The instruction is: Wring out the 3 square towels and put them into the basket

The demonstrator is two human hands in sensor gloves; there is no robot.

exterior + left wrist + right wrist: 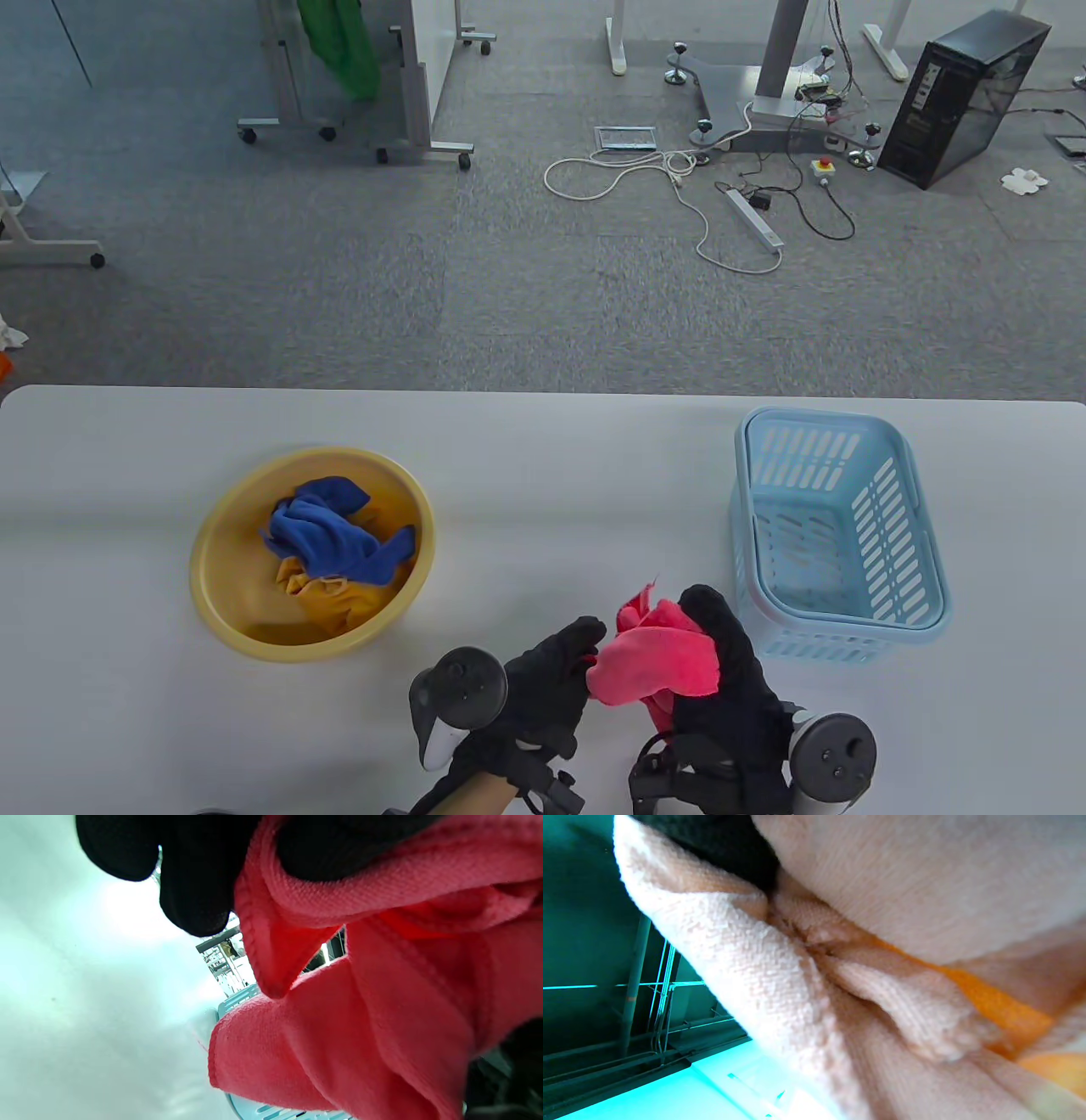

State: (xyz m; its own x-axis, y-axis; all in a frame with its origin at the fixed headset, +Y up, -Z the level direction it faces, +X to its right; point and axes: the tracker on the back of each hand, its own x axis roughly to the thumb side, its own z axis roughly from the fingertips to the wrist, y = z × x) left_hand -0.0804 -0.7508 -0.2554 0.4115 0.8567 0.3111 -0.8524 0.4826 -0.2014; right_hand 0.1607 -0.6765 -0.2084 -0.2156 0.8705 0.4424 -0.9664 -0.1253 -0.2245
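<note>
Status: the first of three towels is being handled; none is in the basket yet.

1. The red towel (653, 658) is being held above the tabletop (543, 475), bunched between both hands, just beside the near left corner of the light-blue basket (916, 624). The left hand (543, 688) is gripping the towel's left end: in the left wrist view its fingers (195, 899) are curling over a fold of the cloth. The right hand (721, 679) is gripping the right end, with its fingers (713, 620) wrapping over the top of the bundle. The right wrist view is filled by cloth at close range, with washed-out colour, and is adding nothing on finger position.

2. The basket is showing only its bare slotted floor and walls in the table view, so no delivery is judged complete.

3. The blue towel (339, 531) is lying crumpled on top of the yellow towel (327, 594) inside the yellow basin (212, 586), well apart from the hands. Both are judged to be awaiting wringing.

4. Whether the twist on the red towel is beginning, under way or finishing cannot be determined from these views; no dripping water is visible.

Remaining work, as judged: placing the red towel in the basket, then two full cycles.
</note>
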